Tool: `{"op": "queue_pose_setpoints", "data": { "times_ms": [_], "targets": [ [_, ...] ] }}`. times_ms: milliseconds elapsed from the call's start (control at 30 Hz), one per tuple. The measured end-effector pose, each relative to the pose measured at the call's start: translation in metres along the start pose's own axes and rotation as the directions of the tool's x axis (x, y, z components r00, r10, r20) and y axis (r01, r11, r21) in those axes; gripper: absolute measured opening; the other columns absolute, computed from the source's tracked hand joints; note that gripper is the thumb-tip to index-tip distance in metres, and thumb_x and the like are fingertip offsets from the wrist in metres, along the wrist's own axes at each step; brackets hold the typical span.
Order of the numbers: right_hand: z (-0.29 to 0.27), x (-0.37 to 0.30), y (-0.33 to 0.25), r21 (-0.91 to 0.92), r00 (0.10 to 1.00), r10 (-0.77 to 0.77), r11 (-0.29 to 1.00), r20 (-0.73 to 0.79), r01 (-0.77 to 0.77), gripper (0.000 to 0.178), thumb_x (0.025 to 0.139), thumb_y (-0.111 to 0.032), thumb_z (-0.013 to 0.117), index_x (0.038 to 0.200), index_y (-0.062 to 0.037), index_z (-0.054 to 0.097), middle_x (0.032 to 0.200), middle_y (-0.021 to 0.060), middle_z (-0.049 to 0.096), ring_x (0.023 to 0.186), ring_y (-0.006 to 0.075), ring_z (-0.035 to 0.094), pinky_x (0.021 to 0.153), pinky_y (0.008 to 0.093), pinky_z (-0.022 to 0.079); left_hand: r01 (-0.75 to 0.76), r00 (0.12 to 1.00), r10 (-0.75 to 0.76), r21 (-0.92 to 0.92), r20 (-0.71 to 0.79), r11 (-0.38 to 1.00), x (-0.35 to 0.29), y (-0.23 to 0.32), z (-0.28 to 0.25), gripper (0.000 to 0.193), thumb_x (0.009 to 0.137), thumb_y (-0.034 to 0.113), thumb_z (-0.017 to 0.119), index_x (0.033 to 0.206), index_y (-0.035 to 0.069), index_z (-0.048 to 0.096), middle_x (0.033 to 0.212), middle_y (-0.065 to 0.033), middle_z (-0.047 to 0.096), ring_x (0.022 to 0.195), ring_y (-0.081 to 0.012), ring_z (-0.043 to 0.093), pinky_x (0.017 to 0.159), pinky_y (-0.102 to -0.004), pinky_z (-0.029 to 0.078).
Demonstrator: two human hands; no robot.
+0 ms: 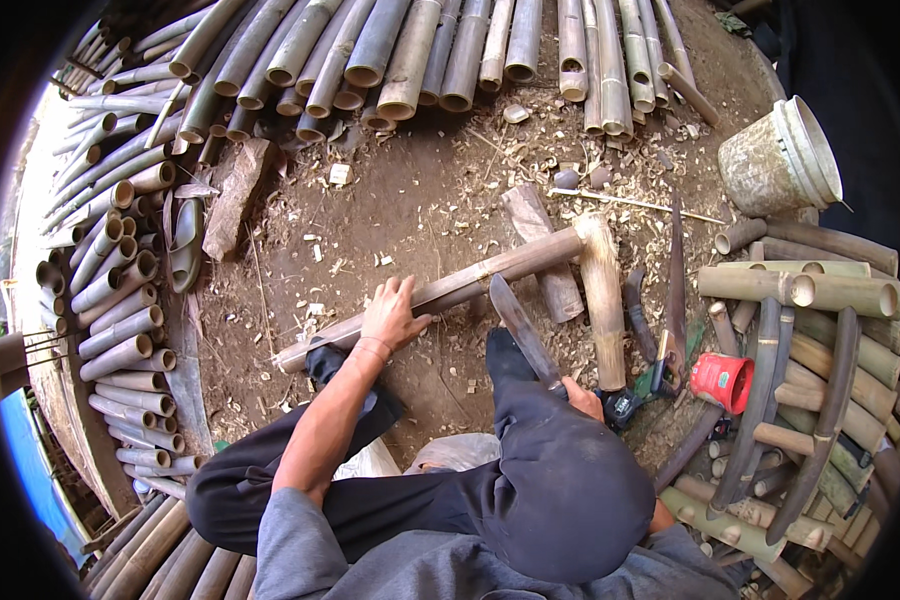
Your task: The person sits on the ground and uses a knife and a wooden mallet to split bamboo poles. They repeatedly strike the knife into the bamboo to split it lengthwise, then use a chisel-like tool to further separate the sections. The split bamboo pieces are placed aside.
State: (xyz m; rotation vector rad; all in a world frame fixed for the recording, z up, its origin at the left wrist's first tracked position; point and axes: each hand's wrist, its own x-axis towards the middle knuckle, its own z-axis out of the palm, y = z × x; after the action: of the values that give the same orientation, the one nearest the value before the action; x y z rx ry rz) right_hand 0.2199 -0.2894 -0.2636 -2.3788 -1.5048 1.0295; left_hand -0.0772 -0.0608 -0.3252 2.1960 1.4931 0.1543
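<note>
A long bamboo pole [515, 258] lies slantwise across the ground in front of me, its far right end resting on a pale wooden block [602, 310]. My left hand [392, 318] is closed over the pole near its lower left part, thumb toward the right. In my right hand [582, 398] is a machete [523, 330], gripped at the handle, which the fingers mostly hide. Its broad dark blade points up and left over my leg, with the tip close to the pole's near side. Whether blade and pole touch, I cannot tell.
Right of the block lie a handsaw [673, 300], a red container [722, 382] and a stack of cut bamboo [810, 290]. A dirty white bucket [780, 155] tilts behind them. Bamboo poles [410, 60] line the back and left. Wood chips litter the dirt around a short log [238, 200].
</note>
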Motion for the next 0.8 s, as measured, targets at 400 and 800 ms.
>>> {"op": "queue_pose_setpoints", "data": {
  "times_ms": [400,800],
  "targets": [
    [-0.007,-0.002,0.009,0.03,0.994,-0.112,0.993,-0.018,0.112,0.042,0.077,-0.034,0.08,0.102,-0.007,0.061,0.087,0.0196,0.069,0.082,0.0405,0.067,0.067,0.0483,0.052,0.213,0.904,-0.193,-0.01,0.382,0.977,0.026,0.022,-0.016,0.043,0.081,0.036,0.078,0.109,0.01,0.059,0.099,-0.018,0.071,0.096,-0.0382,0.068,0.082,-0.0481,0.053],
    [0.039,0.031,0.035,0.314,0.99,-0.139,0.94,-0.008,0.134,0.035,0.079,-0.024,0.079,0.104,-0.0051,0.063,0.084,0.0198,0.069,0.08,0.0406,0.068,0.069,0.0461,0.054,0.249,0.912,-0.22,-0.04,0.346,0.968,0.024,0.027,-0.019,0.052,0.08,0.037,0.079,0.121,0.008,0.063,0.104,-0.0208,0.071,0.102,-0.0391,0.067,0.087,-0.0465,0.053]
  ]
}}
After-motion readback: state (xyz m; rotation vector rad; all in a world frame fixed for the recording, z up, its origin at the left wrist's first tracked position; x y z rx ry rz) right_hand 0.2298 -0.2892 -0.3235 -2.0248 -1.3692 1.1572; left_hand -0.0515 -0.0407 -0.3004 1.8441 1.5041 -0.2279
